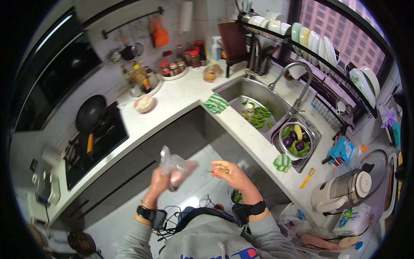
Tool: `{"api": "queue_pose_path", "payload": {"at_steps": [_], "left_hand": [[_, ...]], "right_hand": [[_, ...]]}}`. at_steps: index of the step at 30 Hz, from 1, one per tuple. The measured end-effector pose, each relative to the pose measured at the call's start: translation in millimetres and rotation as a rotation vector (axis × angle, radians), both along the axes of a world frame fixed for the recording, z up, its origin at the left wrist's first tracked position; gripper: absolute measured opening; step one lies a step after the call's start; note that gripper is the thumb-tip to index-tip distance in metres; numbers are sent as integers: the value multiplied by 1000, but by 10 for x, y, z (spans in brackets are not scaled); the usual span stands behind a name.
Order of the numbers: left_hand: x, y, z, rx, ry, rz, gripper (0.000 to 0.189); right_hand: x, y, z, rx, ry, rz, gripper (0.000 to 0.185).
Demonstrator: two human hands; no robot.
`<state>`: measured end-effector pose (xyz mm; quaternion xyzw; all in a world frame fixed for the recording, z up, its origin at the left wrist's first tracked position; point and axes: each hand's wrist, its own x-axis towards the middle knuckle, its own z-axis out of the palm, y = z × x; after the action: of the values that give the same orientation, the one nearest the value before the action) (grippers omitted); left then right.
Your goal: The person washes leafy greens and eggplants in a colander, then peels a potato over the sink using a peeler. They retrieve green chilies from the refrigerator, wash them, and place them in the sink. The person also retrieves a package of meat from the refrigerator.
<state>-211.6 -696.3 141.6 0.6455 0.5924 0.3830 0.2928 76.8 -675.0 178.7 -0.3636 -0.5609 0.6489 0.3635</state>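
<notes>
My left hand (159, 179) grips a clear plastic bag (168, 159) with pinkish contents (178, 177) that look like raw meat. The bag is held in the air over the tiled floor. To its right, apart from it, is my right hand (229, 172), fingers bent towards the bag. A small greenish spot shows at its fingertips; whether it is something held is too small to tell. Beyond the hands, the steel sink (226, 92) holds green peppers (260, 116). A colander (311, 152) in the smaller basin contains eggplants (288, 141), a yellow vegetable (298, 132) and leafy greens.
A wok (92, 113) rests on the black cooktop (111, 129) at left. On the white counter (181, 94) are a bowl (144, 104), bottles (141, 77) and jars (174, 68). A yellow peeler (307, 178) and a blender-like appliance (343, 191) are at right. Cables (171, 216) hang near my waist.
</notes>
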Motion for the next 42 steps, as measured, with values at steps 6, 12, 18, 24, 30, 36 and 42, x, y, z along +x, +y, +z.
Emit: {"api": "queue_pose_path", "payload": {"at_steps": [6,12,18,24,30,36,42], "left_hand": [[-551,2107,278,150,93,-54,29],[-1129,3939,215,321,374,-79,23],[-1301,4754,7,-101,1095,-293,39],[-278,4970,232,-58,598,-603,47],[1230,5381,362,5,304,-860,35],[2402,5968,-339,-613,-142,-799,33],[3010,5869,-1160,-896,-252,-719,28]], "right_hand": [[337,873,-101,15,-89,-221,31],[661,1360,81,-124,-168,-711,29],[716,1541,278,-201,-263,-945,29],[1279,2168,343,-108,-209,-1220,37],[2859,3171,-423,-63,-574,-1201,29],[3771,3569,-1261,-82,-1464,-1069,38],[3747,3709,-1211,-129,-1985,-664,40]]}}
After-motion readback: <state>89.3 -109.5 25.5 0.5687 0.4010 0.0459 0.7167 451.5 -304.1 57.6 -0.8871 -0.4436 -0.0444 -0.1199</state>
